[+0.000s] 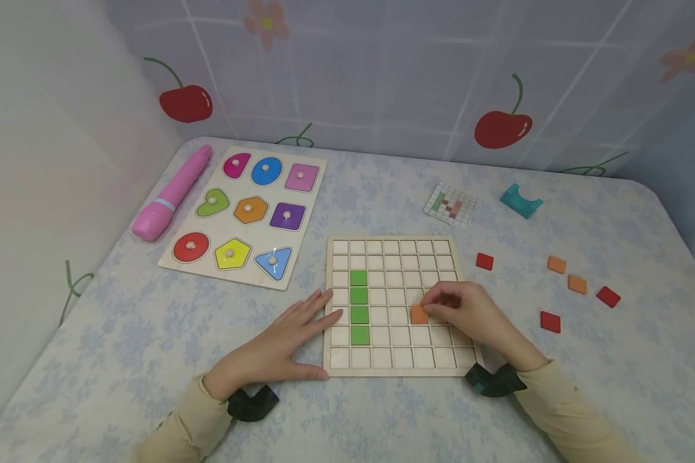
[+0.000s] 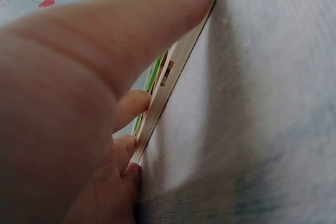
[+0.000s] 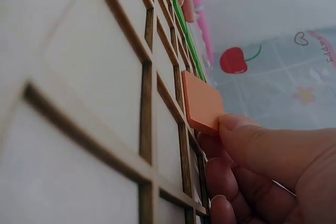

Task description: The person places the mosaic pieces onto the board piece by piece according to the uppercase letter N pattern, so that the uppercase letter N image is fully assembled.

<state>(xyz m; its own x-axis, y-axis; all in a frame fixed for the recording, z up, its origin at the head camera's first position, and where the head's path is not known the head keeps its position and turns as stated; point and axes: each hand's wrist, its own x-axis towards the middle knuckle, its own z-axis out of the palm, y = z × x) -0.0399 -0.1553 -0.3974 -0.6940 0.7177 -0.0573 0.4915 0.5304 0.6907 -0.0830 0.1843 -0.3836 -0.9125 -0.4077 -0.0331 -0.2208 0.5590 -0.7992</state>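
Note:
A wooden grid board (image 1: pixel 396 372) lies in the middle of the table. Four-sided green tiles (image 1: pixel 359 315) fill a vertical run of cells in its second column. My right hand (image 1: pixel 469 312) pinches an orange tile (image 1: pixel 419 314) by its edge over a cell right of the board's middle. In the right wrist view that orange tile (image 3: pixel 202 102) stands tilted against the grid's ribs, between thumb and fingers. My left hand (image 1: pixel 284 344) rests along the board's left edge, fingers straight, with two fingertips over the rim. The left wrist view shows its thumb (image 2: pixel 173 9) touching the board's side (image 2: pixel 176 61).
Loose red tiles (image 1: pixel 551 322) and orange tiles (image 1: pixel 556 264) lie to the right. Behind the board are a small pattern card (image 1: pixel 450 204) and a teal curved piece (image 1: pixel 521 200). A knobbed shape puzzle (image 1: pixel 260 233) and a pink pen-like stick (image 1: pixel 174 193) lie at the left.

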